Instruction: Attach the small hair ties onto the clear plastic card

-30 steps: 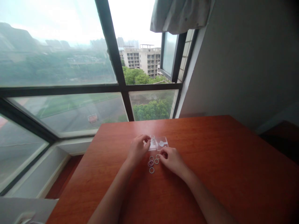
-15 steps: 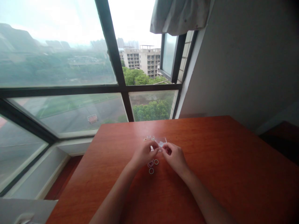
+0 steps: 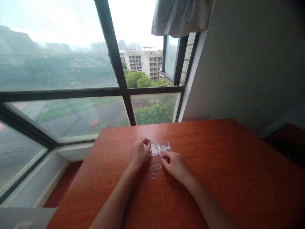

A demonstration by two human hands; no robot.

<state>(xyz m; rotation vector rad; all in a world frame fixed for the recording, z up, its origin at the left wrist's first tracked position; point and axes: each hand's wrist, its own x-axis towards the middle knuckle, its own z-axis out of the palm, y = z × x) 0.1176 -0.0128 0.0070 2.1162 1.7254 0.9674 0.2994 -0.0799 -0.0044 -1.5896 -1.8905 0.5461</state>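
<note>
1. While our left hand (image 3: 140, 151) is by the left edge of the small, clear plastic box (image 3: 154, 152), maybe to keep it still, we cannot tell if its fingers pinch anything.
2. Our right hand (image 3: 175, 163) bends near the clear, flat lid (image 3: 164, 148); we cannot tell if its fingertips are closed or holding something.
3. Three pale, round rings (image 3: 153, 176) and a purple ring (image 3: 152, 169) lie on the red-brown wooden table (image 3: 202, 140), likely close for easy reach.
4. Half a second ago, our hands nearly met; now they are apart, and more box shows.

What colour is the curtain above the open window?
Light grey curtain, seen best in the head view.
</note>
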